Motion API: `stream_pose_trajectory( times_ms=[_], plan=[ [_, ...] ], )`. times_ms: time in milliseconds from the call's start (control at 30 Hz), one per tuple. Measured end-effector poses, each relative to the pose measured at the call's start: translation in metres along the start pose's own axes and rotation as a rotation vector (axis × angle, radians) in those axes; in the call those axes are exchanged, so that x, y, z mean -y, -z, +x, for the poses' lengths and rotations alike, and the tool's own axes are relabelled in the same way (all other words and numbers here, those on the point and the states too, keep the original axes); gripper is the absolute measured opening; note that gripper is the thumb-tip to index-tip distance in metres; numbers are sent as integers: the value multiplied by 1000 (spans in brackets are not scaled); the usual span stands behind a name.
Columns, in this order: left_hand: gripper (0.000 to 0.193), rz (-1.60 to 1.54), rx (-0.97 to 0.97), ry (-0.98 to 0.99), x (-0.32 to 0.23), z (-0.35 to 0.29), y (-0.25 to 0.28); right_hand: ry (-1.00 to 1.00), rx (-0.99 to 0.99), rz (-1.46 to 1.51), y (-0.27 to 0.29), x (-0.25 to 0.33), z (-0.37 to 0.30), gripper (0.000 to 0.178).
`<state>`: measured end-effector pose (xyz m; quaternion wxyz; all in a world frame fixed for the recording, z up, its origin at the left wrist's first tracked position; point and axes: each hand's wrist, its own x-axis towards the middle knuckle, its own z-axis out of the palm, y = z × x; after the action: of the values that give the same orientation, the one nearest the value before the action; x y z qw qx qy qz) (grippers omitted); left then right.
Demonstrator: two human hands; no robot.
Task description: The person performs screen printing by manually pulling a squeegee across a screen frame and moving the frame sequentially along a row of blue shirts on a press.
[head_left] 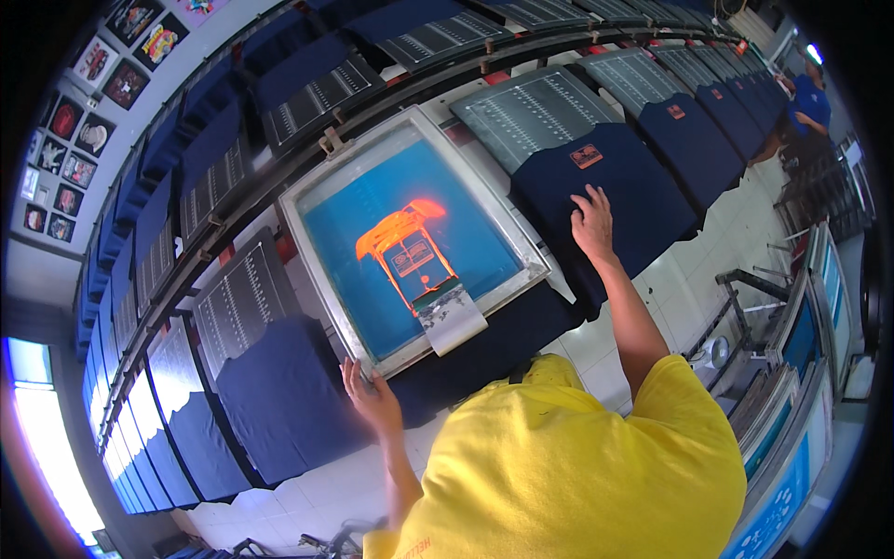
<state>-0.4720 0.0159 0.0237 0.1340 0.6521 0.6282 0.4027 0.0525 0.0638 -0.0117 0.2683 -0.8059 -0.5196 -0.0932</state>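
A screen-printing frame (438, 349) with blue mesh lies tilted across a navy garment on a board in front of me. Bright orange ink (399, 226) is spread on its mesh around a small printed design. A squeegee with a pale, stained handle (453, 321) rests at the frame's near side. My left hand (374, 402) has its fingers and thumb at the frame's near left corner, closed on it. To the right, my right hand (593, 224) is held over a navy shirt (615, 191) with its fingers apart, holding nothing. That shirt bears a small orange print (587, 156).
Dark boards with white markings (540, 112) and navy garments run in long rows. A navy shirt (279, 382) covers the board at left. More framed screens (792, 447) lean at lower right beside a metal stand (754, 279). A person in blue (808, 107) stands at far right.
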Motion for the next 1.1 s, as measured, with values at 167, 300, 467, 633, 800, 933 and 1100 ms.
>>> stream_pose_trajectory(
  times_ms=[167, 300, 467, 633, 800, 933, 1100],
  plan=[
    [28, -44, -18, -54, -21, -14, 5, 99, -140, 200, 20, 36, -14, 27],
    [17, -335, 156, 59, -18, -37, -2, 355, 200, 501, 52, 118, -49, 35],
    [32, -680, 672, 633, -49, -35, -19, 820, 553, 369, 68, 185, -79, 55],
    [43, -1086, 782, 885, -50, -28, -40, 1001, 659, 138, 60, 199, -64, 61],
    [46, -1245, 787, 1032, -51, -18, -60, 972, 646, 220, 60, 228, -46, 44],
    [44, -1063, 763, 879, -44, -20, -72, 965, 599, 159, 56, 242, -39, 42],
    [41, -928, 666, 753, -51, -26, -70, 815, 542, 344, 48, 252, -18, 34]
  ],
)
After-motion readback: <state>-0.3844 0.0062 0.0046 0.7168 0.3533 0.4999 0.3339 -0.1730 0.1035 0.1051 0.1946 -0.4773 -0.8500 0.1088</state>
